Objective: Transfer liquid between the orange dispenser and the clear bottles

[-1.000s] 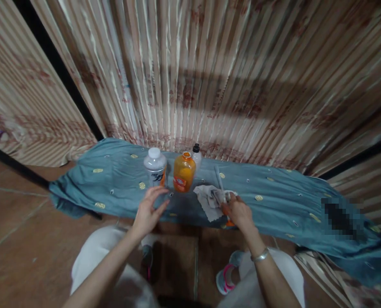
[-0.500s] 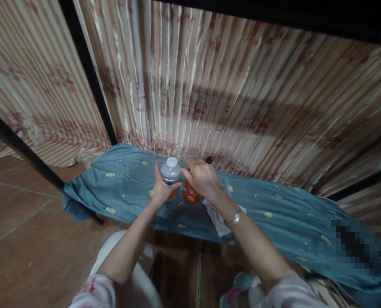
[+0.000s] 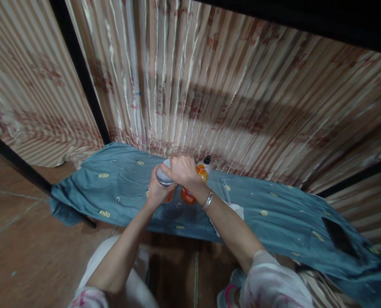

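head view: gripping clear, round-shouldered plastic bottle point(image 3: 165, 178) in curled left hand point(image 3: 156, 192), covering white cap point(image 3: 167, 163) with wrapped right hand point(image 3: 184, 169); upright above teal patterned cloth point(image 3: 123, 184), just left of amber plastic bottle point(image 3: 188, 196); probably slick, fairly stiff, best held round body; cloth edges near front and back, more room leftward.

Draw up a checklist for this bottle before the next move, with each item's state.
1. Left hand around the clear bottle: ok.
2. Right hand at the white cap: ok.
3. Cap loosened: cannot tell, the right hand mostly covers it.
4. Orange bottle upright: ok.
5. Orange bottle closed: not ok, its mouth looks uncapped.
6. Dark phone away from both hands: ok.
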The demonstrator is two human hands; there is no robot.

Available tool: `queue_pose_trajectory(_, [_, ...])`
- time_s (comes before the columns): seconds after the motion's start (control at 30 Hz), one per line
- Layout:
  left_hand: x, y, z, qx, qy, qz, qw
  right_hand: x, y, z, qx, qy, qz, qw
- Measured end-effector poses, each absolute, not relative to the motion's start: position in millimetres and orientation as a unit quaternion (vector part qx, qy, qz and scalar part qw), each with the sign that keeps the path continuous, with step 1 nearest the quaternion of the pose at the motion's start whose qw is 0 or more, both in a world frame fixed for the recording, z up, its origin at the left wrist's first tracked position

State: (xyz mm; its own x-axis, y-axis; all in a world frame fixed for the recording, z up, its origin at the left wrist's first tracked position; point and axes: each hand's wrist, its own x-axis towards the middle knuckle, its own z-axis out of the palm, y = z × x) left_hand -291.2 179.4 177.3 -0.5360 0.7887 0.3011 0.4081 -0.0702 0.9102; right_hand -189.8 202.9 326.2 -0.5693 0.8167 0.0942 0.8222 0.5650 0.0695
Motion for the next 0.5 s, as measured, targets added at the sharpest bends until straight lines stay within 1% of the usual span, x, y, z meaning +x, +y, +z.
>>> queue_pose_trajectory(0.1, [-292.9,173.2,176.7,0.45,0.672,0.565,0.165,-191.5,203.2,319.9,-0.468,-0.878,-0.044,0.086])
queue_pose_trajectory(0.2, [-295.2,169.8,176.3,0.451,0.674,0.561,0.167,-191.5,206.4,314.1,-0.454,-0.885,-0.039,0.099])
queue_pose_trajectory(0.5, [-299.3,173.2,172.1,0.466,0.658,0.56,0.192,-176.9,221.5,319.9,-0.362,-0.93,-0.039,0.054])
